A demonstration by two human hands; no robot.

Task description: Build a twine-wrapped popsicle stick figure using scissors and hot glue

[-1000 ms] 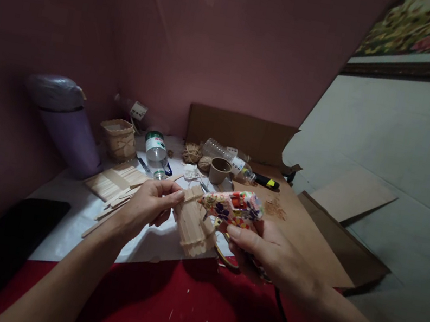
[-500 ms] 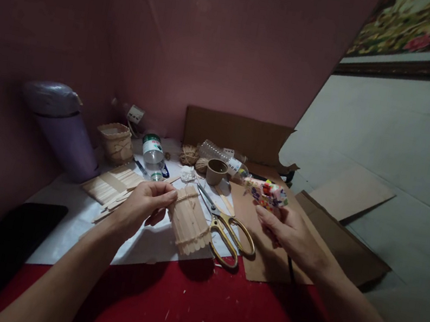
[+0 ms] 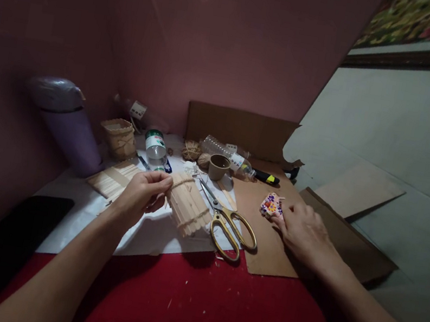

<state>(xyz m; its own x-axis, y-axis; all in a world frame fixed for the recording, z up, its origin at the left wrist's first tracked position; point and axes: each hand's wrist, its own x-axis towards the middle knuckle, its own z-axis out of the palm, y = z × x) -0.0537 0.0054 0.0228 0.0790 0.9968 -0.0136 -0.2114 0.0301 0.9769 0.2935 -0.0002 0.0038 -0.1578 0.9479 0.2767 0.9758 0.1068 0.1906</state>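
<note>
My left hand (image 3: 151,189) pinches the upper left corner of a small panel of craft sticks (image 3: 186,206), which has twine running across its top and bottom. The panel is tilted above the white paper. On the right, my right hand (image 3: 305,228) is closed around the back part of a flower-patterned glue gun (image 3: 272,206), low over the brown cardboard sheet; its handle is mostly hidden by the fingers. Gold-handled scissors (image 3: 229,224) lie between the two hands, blades pointing away from me.
Behind stand a brown cup (image 3: 218,168), twine balls (image 3: 191,150), a green-labelled bottle (image 3: 155,148) and a stick-covered pot (image 3: 119,138). A clear bottle (image 3: 225,151) lies near a black-and-yellow cutter (image 3: 266,178). Loose craft sticks (image 3: 113,179) and a purple tumbler (image 3: 73,132) are left.
My right hand has lowered the glue gun toward the cardboard and turned palm down. My left hand still holds the stick panel, slightly shifted. The cutter behind has come into view.
</note>
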